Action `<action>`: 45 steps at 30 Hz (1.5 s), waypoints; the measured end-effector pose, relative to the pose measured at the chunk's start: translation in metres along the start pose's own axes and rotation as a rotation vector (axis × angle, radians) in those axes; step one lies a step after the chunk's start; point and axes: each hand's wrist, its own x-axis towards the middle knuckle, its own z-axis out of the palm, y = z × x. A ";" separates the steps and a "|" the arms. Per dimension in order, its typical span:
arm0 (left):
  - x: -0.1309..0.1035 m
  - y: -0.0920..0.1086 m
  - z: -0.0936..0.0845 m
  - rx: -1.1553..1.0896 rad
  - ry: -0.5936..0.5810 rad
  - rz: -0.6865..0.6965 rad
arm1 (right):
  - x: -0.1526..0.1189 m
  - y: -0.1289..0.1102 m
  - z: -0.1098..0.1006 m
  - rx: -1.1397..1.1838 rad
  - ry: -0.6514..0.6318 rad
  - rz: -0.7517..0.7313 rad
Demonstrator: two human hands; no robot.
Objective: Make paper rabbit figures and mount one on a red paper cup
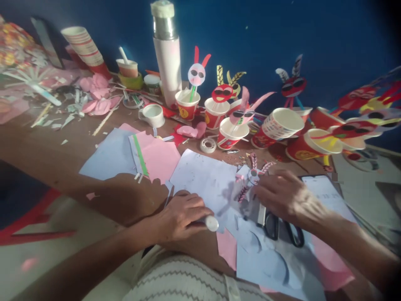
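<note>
Your left hand (184, 215), lower center, curls round a white-ended stick (211, 223); your right hand (278, 192), right of center, pinches a paper rabbit face (254, 175). Beyond, paper cups (230, 133) line the desk (109, 146) before a tall flask (167, 62), upper center.

Paper cups (187, 104) stand behind the phone (326, 192) and scissors (278, 228).

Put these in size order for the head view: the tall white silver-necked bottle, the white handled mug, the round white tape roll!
Largest: tall white silver-necked bottle
Next: white handled mug
Smallest: round white tape roll
</note>
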 end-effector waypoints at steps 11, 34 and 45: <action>-0.001 0.002 -0.002 0.017 -0.001 0.013 | 0.046 -0.032 -0.026 0.879 0.155 0.630; 0.011 -0.007 -0.012 -0.151 -0.159 -0.009 | 0.097 -0.045 0.010 1.239 -0.008 0.386; 0.003 -0.011 0.001 -0.228 -0.186 -0.047 | 0.102 -0.043 0.015 1.238 -0.034 0.335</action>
